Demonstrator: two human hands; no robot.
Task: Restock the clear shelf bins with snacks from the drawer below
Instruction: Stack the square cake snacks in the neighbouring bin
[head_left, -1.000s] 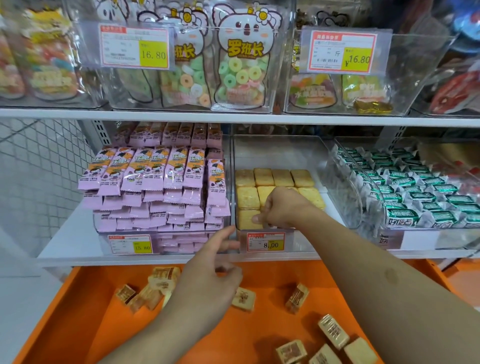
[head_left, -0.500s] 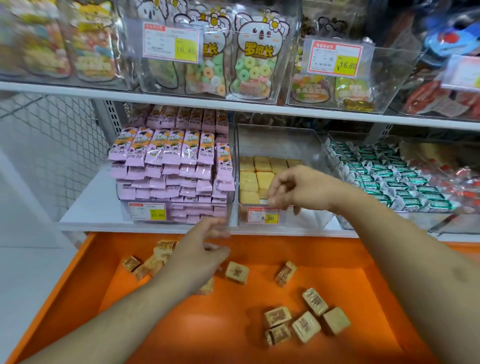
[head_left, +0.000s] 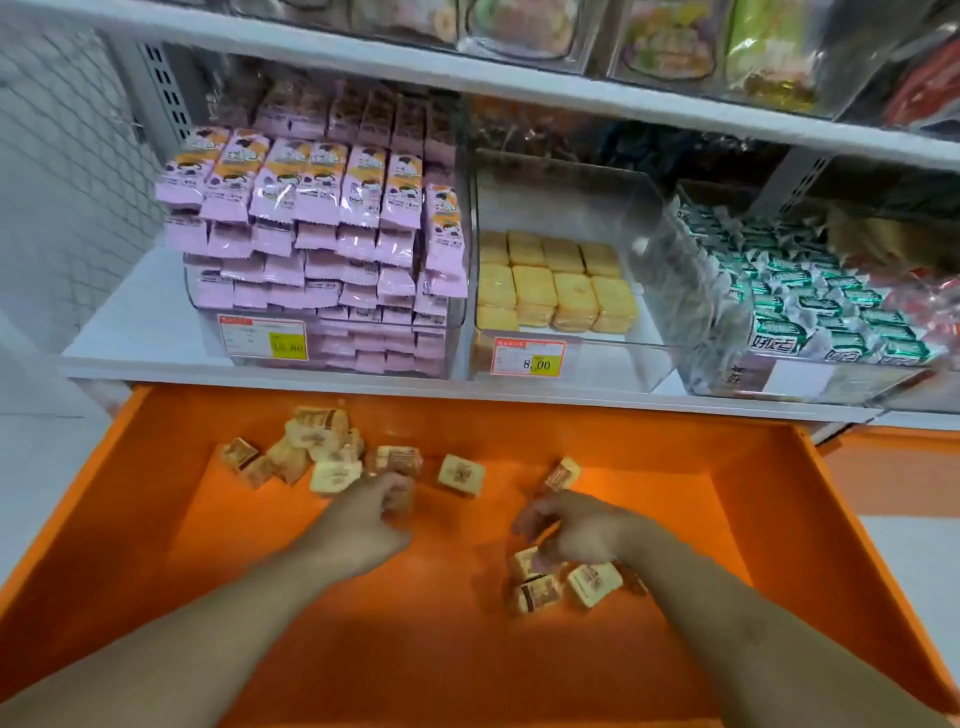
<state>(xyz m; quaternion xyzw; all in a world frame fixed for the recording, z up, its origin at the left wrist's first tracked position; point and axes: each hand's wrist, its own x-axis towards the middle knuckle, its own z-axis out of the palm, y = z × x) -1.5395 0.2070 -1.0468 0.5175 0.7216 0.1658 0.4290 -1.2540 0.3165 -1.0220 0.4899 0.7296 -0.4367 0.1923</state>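
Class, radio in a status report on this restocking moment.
Both hands low in orange drawer: left hand and right hand reaching among loose snack packs. Nothing blocking.

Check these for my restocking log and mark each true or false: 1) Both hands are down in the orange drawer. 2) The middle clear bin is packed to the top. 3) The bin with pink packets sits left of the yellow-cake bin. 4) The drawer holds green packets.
1) True: the left hand and right hand are both over the orange drawer.
2) False: the middle clear bin holds only a low layer of yellow cakes.
3) True: the pink packets fill the bin to its left.
4) False: the drawer holds loose wrapped square cakes; the green packets are in the right bin.
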